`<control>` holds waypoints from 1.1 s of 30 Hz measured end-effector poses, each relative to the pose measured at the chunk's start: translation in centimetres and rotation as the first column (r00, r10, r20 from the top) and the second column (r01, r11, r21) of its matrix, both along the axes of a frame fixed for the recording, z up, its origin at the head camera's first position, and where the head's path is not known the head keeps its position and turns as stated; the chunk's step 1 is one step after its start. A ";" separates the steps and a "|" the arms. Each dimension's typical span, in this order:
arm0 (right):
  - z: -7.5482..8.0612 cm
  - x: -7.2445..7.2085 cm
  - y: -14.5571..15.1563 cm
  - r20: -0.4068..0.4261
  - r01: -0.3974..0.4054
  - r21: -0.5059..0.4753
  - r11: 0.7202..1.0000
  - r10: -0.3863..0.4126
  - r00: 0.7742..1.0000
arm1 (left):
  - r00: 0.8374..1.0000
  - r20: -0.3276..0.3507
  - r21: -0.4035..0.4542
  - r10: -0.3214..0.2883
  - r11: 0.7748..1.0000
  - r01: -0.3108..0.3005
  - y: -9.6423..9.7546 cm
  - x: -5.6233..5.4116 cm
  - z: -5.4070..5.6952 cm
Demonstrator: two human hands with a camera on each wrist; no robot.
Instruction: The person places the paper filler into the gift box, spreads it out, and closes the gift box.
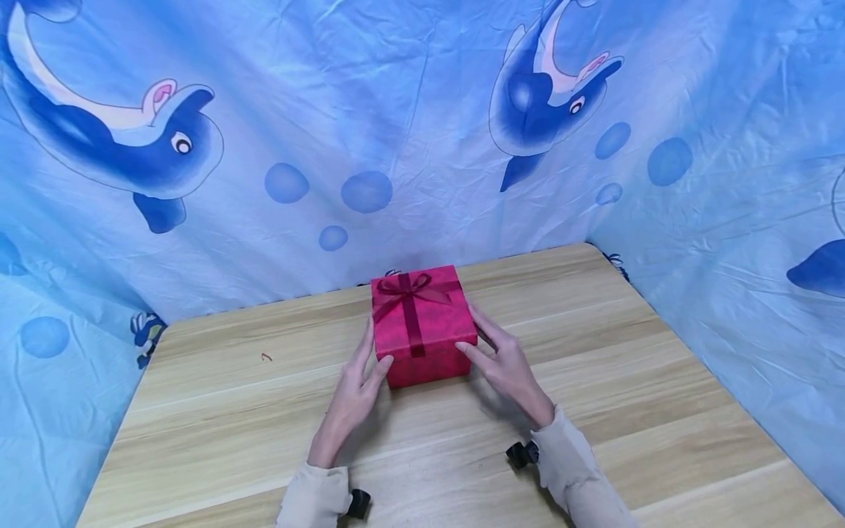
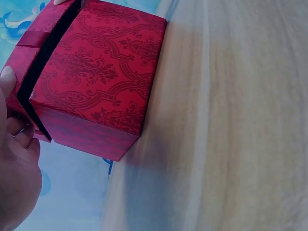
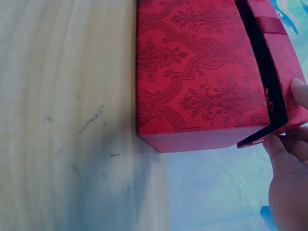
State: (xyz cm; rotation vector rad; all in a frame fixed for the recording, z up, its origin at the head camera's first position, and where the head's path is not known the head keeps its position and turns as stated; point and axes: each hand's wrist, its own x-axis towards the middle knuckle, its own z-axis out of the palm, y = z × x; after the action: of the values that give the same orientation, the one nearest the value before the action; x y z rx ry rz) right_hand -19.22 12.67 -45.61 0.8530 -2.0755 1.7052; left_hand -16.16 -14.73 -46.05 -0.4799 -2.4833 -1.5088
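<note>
A red gift box [image 1: 430, 372] with a raised damask-like pattern stands on the table. Its lid [image 1: 436, 323] bears a dark red ribbon [image 1: 411, 293] tied in a bow. Between lid and base a black band [image 2: 45, 55] shows in both wrist views. My left hand [image 1: 351, 392] grips the lid's left side, thumb at the front edge. On the opposite side my right hand [image 1: 510, 367] holds the lid the same way, its thumb on the front corner. The inside of the box is hidden.
The wooden table [image 1: 594, 411] runs out to both sides of the box. Behind it and along the sides hangs a blue cloth [image 1: 409, 132] printed with dolphins. A small reddish mark or scrap [image 1: 266, 357] lies left of the box.
</note>
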 end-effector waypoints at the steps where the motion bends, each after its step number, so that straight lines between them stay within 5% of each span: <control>1: -0.1 0.0 0.0 -0.002 0.001 0.005 1.000 -0.001 1.000 | 1.000 0.002 -0.001 -0.004 1.000 0.004 0.0 0.0 -0.1; 33: -2.5 -0.1 0.3 0.084 0.011 0.090 0.996 -0.018 0.996 | 0.998 0.065 -0.032 -0.003 0.999 0.005 0.0 0.0 -1.8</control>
State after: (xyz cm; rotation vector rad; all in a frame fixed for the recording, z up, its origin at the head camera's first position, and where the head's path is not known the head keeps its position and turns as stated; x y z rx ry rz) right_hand -19.28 12.94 -48.10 0.8027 -2.2231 1.6790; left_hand -16.15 -14.73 -47.88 -0.4487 -2.5613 -1.5114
